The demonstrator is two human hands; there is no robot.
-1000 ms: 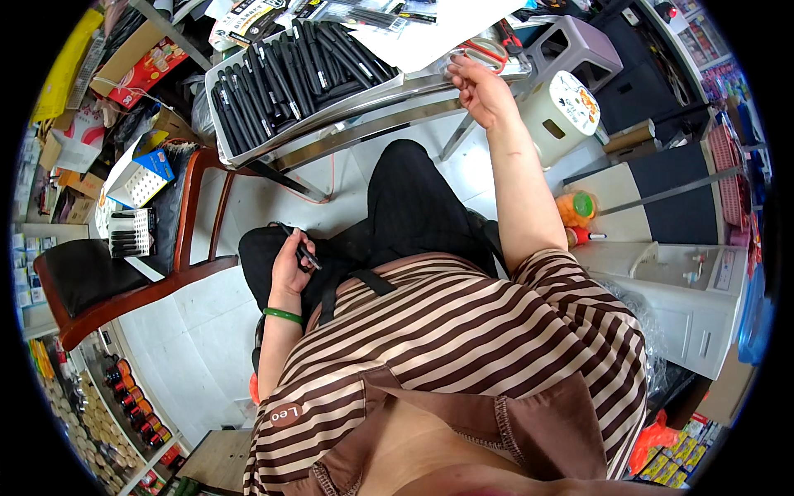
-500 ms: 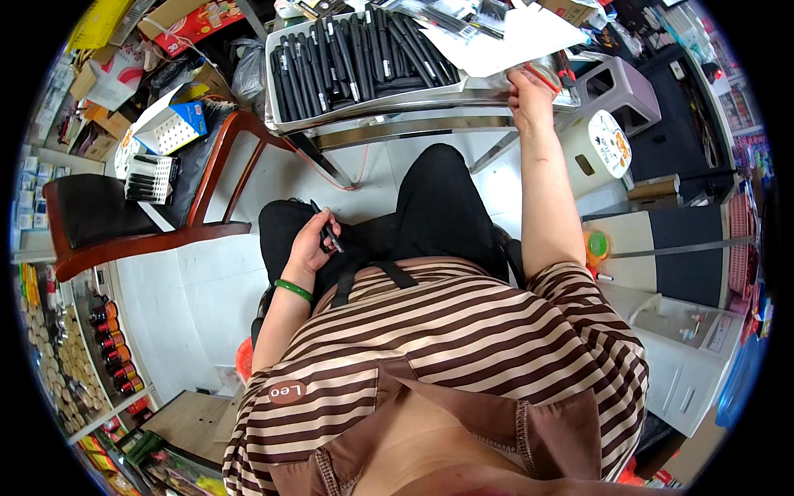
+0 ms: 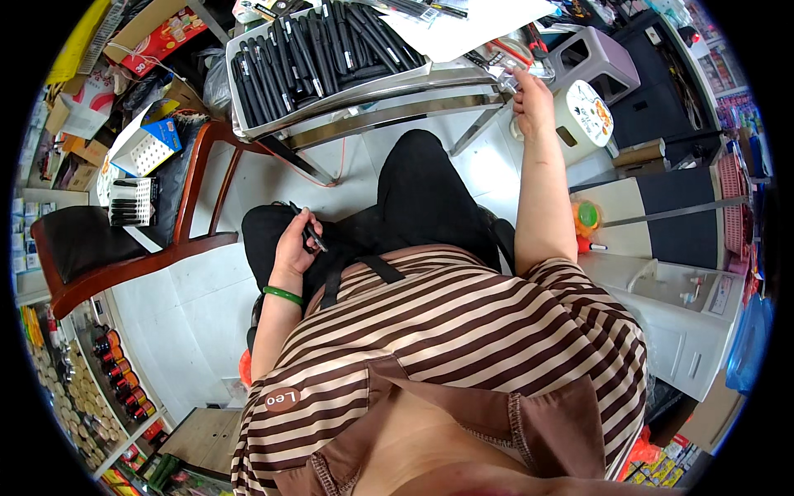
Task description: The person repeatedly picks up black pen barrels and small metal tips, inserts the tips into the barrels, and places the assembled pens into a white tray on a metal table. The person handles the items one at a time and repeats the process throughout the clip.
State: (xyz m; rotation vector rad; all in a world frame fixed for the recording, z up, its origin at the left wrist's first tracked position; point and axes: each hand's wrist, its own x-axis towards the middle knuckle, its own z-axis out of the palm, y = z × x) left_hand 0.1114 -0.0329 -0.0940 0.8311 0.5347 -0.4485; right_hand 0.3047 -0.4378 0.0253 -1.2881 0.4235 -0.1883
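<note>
My left hand [image 3: 296, 242] rests over my left thigh, its fingers closed round a black pen [image 3: 320, 243] that slants across them. A green bangle [image 3: 283, 294] circles that wrist. My right hand [image 3: 533, 101] reaches out to the right end of the metal-framed table. Its thumb and fingers pinch a small shiny piece with white and dark parts [image 3: 501, 76], too small to make out. Just beyond are red-edged items [image 3: 514, 51]. Many black pens [image 3: 322, 54] lie heaped in a white tray [image 3: 339, 98] on the table, left of a white sheet [image 3: 471, 26].
A wooden-framed chair [image 3: 78, 236] at the left bears a white rack of black pens [image 3: 132, 202] and an open blue-and-white box [image 3: 149, 145]. Right of the table stand a purple stool [image 3: 608, 58] and a white stool [image 3: 589, 116]. Shelves of goods [image 3: 124, 372] line the left.
The view has shifted a little, moving the table and tray leftward. My right hand has drawn slightly back from the table end with a small shiny piece at its fingertips. My left hand keeps its pen.
</note>
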